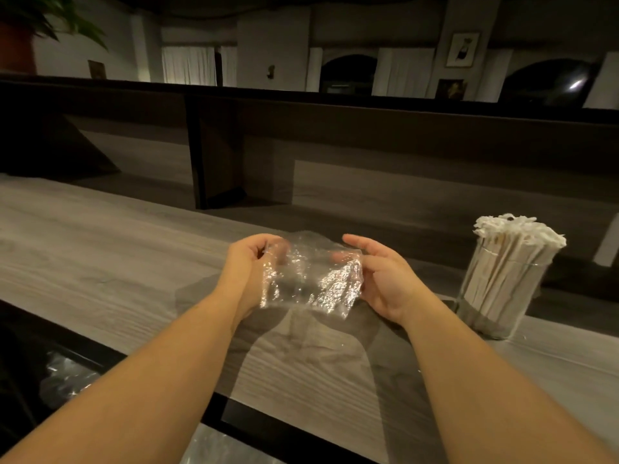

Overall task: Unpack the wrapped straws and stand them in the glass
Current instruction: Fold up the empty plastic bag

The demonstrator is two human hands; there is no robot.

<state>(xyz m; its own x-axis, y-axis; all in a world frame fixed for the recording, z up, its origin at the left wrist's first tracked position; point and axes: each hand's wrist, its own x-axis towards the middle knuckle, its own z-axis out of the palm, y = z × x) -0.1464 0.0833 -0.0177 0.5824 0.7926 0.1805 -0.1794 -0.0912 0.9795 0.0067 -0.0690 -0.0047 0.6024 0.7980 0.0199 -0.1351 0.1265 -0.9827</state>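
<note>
A person stood at a long wood-grain counter (100, 249) in a dimly lit room, both bare forearms stretched out over it, with a sheet of crumpled clear plastic wrap (311, 279) held up between the hands. The left hand (249, 262) had its fingers curled around the left edge of the wrap, gripping it. The right hand (378, 279) held the wrap's right edge, bunched against the palm under the thumb, while the fingers above lay extended and relaxed; how firmly it gripped could not be told. The two hands were a little apart, with the film stretched and glinting between them above the counter, casting a soft shadow on the wood below.

To the right of the hands, near the right wrist but not touching it, a clear glass (499, 296) stood upright on the counter, packed full of paper-wrapped straws (516, 246). The straws stood on end and leaned slightly to the right, their white wrapper tips fanned out in a ragged crown above the rim.

At the lower left, below the counter's dark edge, more crinkled clear plastic (67, 380) lay in shadow; what it rested in could not be made out. Beyond the counter, a dark partition (368, 128) ran across the room, with white curtains (189, 65), arched openings and a framed picture (462, 50) on the far wall, and the leaves of a plant (50, 15) at the upper left.
</note>
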